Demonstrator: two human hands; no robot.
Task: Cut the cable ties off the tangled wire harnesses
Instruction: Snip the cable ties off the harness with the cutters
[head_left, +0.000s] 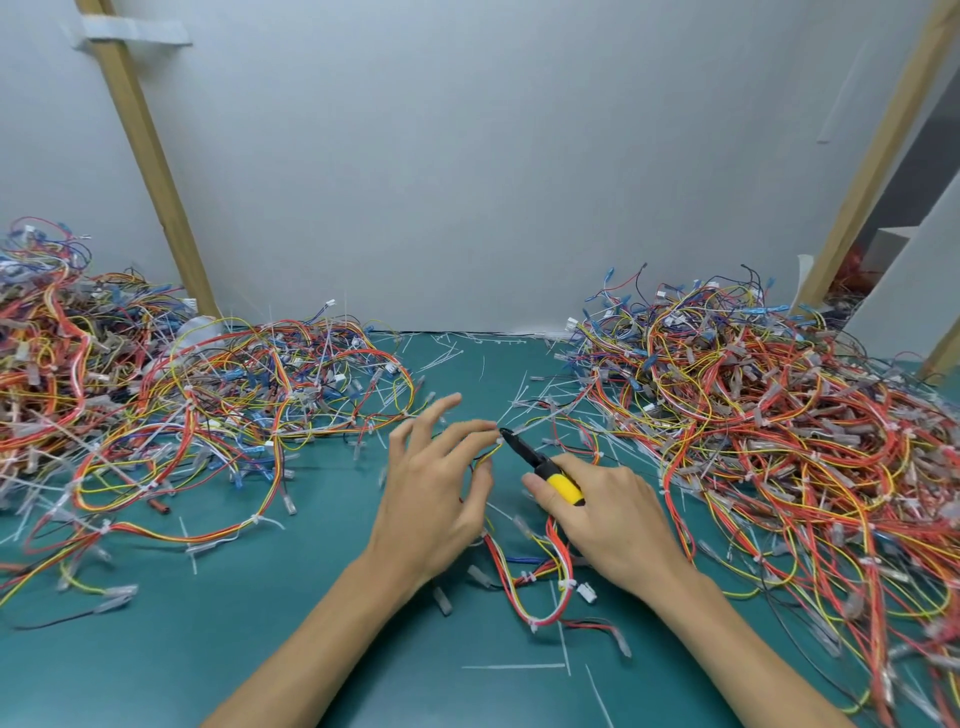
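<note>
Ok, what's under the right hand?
The right hand grips the yellow-handled cutters; a red, yellow and white wire harness runs beneath it. Whatever lies under the palm is covered.

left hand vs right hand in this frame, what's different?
The left hand pinches a yellow wire between thumb and forefinger; the right hand grips the cutters by the yellow handle. The left hand's other fingers are spread and lifted; the right hand's curl round the handle. Both are bare, above the green mat, and meet at the cutters' tip.
</note>
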